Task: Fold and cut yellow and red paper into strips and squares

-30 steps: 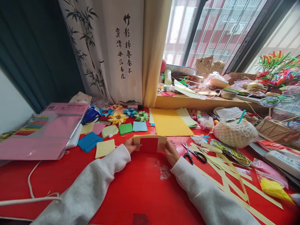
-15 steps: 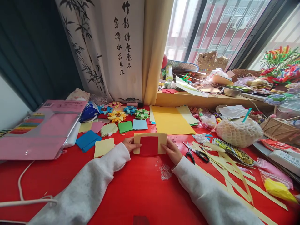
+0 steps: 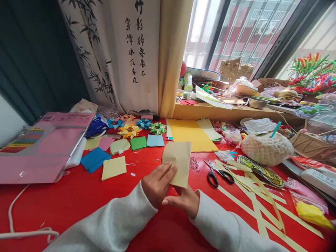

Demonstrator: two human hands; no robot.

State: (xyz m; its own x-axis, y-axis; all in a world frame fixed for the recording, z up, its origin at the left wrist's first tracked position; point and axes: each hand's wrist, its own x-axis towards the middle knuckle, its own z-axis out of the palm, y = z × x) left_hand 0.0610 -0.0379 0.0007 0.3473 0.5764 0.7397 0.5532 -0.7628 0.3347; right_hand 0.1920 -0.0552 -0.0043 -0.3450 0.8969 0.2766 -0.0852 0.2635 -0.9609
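A pale yellow piece of paper [image 3: 177, 164] is held up over the red table, broad face toward me, left side slightly curved. My left hand [image 3: 159, 183] is closed on its lower left part, with the fingers lying over the front. Below it, my right hand [image 3: 185, 203] bears the paper from behind at the lower edge. The right thumb sticks out to the left, off the paper, and the other right fingers are mostly hidden. Left of my hands lies a pale yellow square [image 3: 114, 168]. Scissors [image 3: 219, 174] with black handles rest to the right.
Blue sheets [image 3: 95, 159], a green stack [image 3: 140, 143] and folded paper stars [image 3: 129, 131] lie behind on the left. A large yellow sheet [image 3: 193, 134] is at the back. Pale paper strips [image 3: 262, 203] spread on the right, near a netted round object [image 3: 267, 148]. A white cable [image 3: 26, 234] lies front left.
Both hands have come together, lower and nearer me. The paper, earlier held wide by its two ends with a red rectangle in the middle, is now upright with a plain yellow face.
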